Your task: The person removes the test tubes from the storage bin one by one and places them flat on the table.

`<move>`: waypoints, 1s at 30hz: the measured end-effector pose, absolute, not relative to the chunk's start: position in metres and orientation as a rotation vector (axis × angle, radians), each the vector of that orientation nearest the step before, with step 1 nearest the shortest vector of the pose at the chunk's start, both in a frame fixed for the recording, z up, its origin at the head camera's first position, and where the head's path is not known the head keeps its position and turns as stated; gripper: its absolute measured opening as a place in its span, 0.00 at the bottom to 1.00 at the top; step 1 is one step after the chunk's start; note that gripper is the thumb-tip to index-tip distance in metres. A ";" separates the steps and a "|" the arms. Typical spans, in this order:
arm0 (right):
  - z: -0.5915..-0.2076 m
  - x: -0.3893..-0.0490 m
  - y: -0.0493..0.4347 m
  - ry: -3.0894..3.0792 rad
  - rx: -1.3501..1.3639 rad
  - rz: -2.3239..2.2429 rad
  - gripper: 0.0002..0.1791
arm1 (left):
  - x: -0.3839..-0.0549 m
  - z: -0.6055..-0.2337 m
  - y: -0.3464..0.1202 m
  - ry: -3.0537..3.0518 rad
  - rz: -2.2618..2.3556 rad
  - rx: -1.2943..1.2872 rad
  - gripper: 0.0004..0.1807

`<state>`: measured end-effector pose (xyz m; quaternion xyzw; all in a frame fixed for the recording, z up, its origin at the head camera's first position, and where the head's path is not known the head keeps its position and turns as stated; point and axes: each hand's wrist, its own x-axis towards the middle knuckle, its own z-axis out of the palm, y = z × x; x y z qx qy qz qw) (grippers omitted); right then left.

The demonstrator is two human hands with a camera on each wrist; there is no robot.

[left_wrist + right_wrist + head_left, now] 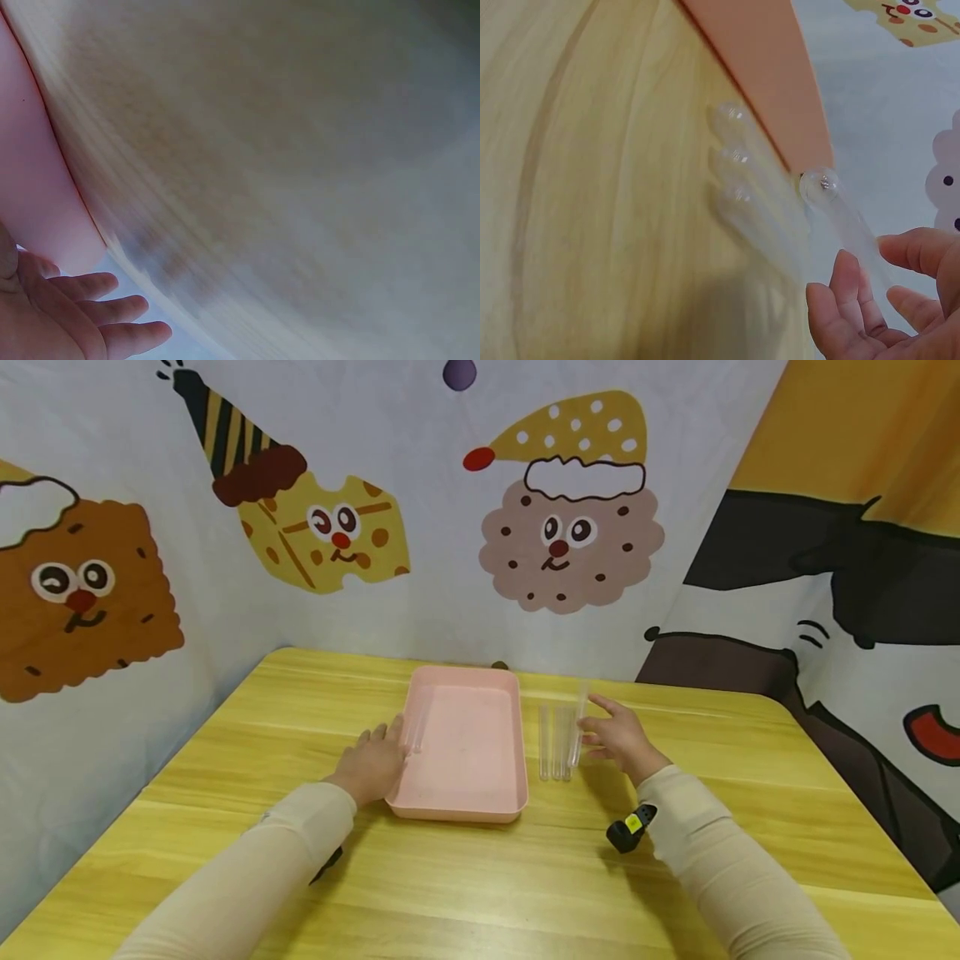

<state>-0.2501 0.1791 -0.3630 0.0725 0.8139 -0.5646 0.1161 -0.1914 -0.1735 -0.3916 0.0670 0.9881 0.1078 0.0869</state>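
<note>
My right hand (621,739) pinches a clear test tube (579,727) between thumb and fingers. In the right wrist view this test tube (844,214) is raised off the table, its rounded end toward the camera. Just left of it, three more clear test tubes (557,743) lie side by side on the table. A shallow pink tray (465,817) stands left of them. My left hand (371,764) rests against the tray's left side, its fingers fairly straight in the left wrist view. Inside the tray, along its left wall, lies something clear and tube-like (422,722), hard to make out.
The wood-grain table (465,893) bears the tray and tubes. Behind it hangs a pale cloth wall (442,610) printed with cartoon biscuits and cheese. Black wrist devices (628,831) are strapped below both sleeves.
</note>
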 end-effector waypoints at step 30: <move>-0.382 -0.257 0.190 2.402 0.275 -1.498 0.37 | -0.193 -0.392 -0.172 2.940 0.309 0.192 0.34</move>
